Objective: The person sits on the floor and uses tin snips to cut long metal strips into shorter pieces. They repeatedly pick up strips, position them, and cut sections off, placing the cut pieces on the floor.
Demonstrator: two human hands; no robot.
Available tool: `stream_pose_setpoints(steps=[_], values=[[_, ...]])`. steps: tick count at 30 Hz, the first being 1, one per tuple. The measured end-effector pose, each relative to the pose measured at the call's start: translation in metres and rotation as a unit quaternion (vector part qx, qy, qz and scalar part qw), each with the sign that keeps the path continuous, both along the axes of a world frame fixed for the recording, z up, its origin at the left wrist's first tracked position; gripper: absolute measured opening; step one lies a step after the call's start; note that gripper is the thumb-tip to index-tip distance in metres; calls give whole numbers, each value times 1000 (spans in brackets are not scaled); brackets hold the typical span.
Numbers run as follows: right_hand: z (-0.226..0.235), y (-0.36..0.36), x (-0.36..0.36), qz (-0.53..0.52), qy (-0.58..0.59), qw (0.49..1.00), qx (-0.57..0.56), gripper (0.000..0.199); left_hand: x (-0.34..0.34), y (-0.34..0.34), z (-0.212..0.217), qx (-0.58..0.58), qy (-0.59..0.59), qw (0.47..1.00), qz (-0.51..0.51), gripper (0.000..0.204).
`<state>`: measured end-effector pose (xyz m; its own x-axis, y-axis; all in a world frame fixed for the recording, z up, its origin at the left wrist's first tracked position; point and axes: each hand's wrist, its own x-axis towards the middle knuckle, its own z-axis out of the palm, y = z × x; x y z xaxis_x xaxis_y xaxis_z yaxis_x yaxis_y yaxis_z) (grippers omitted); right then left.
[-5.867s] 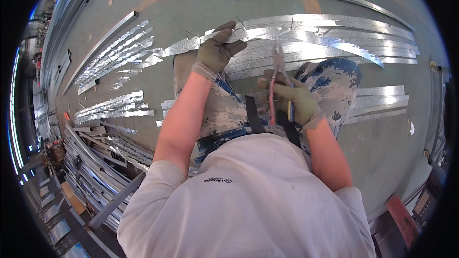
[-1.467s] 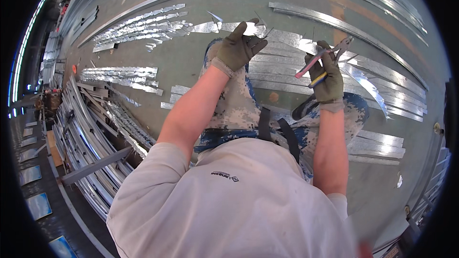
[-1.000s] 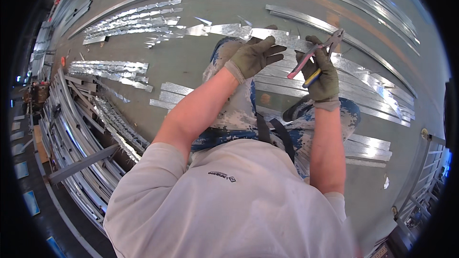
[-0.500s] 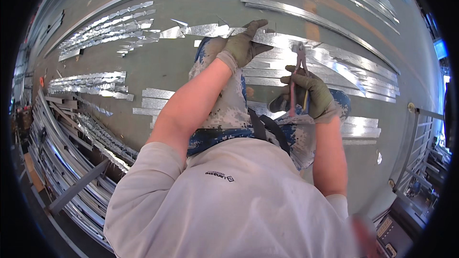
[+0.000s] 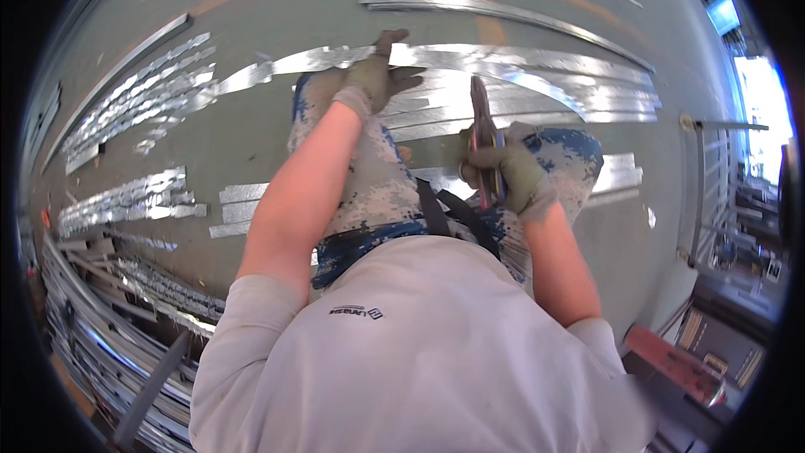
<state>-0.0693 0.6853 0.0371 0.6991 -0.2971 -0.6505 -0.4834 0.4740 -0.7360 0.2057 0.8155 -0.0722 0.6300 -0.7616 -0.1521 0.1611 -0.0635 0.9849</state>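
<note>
A long, shiny sheet-metal strip (image 5: pixel 302 61) lies across my left thigh and reaches over several other strips. My left hand (image 5: pixel 371 84), in a grey-green glove, grips it, with fingers over the far edge and the thumb on the near side. In my gloved right hand (image 5: pixel 513 169) is a pair of tin snips (image 5: pixel 480 113) with reddish and blue on the handles. The blades point away from me, close to the strip's near edge, and look closed. Motion blur hides whether they touch the metal.
Beneath the strip lie flat metal strips (image 5: pixel 444 105). Beyond is a long metal profile (image 5: pixel 503 7). At left are crumpled cut strips (image 5: pixel 138 96) and a rack of long profiles (image 5: pixel 92 319). A metal frame (image 5: pixel 700 193) stands right, near a red cylinder (image 5: pixel 671 361).
My right hand has drawn the tin snips leftward and slightly back from the strip, and their handles have come together. My left hand keeps hold of the strip. The whole view has shifted.
</note>
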Motion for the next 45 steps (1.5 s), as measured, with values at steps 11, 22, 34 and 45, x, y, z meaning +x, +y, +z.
stream_pose_setpoints(steps=[11, 22, 34, 45], values=[[17, 30, 16, 110, 68, 991, -25, 44, 18, 0, -18, -150, 276, 945, 95, 65], [-48, 23, 30, 148, 85, 968, -184, 43, -9, -22, 7, -100, 341, 932, 69, 54], [-77, 21, 35, 108, 68, 973, -194, 45, -16, -22, 7, -105, 332, 934, 73, 52], [-100, 25, 35, 94, 59, 970, -216, 44, -17, -25, 12, -99, 324, 938, 76, 54]])
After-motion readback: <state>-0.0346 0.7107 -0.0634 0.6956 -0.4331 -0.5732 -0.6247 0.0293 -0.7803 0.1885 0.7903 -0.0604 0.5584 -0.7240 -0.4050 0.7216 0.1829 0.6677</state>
